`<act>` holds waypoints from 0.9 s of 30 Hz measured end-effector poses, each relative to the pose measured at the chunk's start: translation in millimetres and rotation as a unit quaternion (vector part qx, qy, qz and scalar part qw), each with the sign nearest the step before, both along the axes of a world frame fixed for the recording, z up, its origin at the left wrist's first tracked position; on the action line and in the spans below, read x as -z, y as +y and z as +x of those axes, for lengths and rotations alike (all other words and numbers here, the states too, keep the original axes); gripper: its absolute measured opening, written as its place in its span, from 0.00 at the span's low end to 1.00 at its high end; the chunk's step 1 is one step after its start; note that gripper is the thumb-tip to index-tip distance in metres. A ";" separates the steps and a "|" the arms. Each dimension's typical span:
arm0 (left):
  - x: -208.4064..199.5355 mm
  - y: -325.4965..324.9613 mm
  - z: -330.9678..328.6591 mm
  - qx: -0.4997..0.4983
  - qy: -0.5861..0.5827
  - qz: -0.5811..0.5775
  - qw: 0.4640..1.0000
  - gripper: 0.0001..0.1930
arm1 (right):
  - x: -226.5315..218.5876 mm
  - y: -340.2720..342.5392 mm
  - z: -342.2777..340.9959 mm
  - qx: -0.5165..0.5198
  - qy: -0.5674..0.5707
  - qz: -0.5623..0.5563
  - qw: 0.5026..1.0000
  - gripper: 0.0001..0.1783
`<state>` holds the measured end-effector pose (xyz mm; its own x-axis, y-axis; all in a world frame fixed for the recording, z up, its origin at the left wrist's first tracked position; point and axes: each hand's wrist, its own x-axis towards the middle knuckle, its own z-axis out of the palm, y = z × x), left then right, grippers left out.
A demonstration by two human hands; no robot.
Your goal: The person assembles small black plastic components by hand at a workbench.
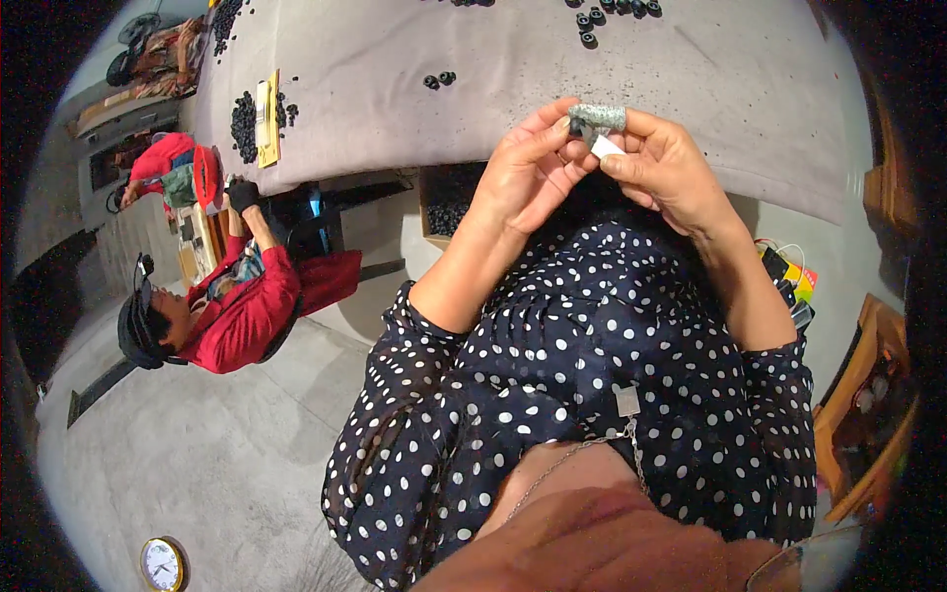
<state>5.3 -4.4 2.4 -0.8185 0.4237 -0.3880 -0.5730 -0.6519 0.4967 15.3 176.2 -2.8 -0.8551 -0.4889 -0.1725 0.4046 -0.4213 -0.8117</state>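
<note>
My left hand [528,168] pinches a small black part [578,127] between thumb and index finger, just over the near edge of the table. Close against it, my right hand [671,168] grips a small white piece [606,147] under its thumb. A grey speckled wrap [600,116] covers the end of my right index finger. The fingertips of both hands nearly meet, so the exact shape of the black part and the far end of the white piece are hidden.
Black ring-shaped parts [589,40] lie at the far right of the cloth-covered table [395,118]. A yellow strip [267,118] sits beside a black pile [244,128]. Below the table edge stands a box of black pieces [446,219]. A co-worker [237,316] sits at left.
</note>
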 end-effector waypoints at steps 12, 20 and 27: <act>2.0 -0.3 0.3 -0.002 0.030 -0.042 0.999 0.14 | 2.6 -1.0 0.1 -0.009 -0.002 -0.005 1.000 0.17; 1.9 -2.0 1.6 -0.005 0.048 -0.061 0.997 0.15 | 1.7 -3.1 1.1 -0.001 -0.003 0.000 1.000 0.18; 1.0 -1.4 2.7 -0.002 0.056 -0.054 0.997 0.16 | 3.5 -2.6 1.3 -0.008 -0.021 -0.034 0.999 0.20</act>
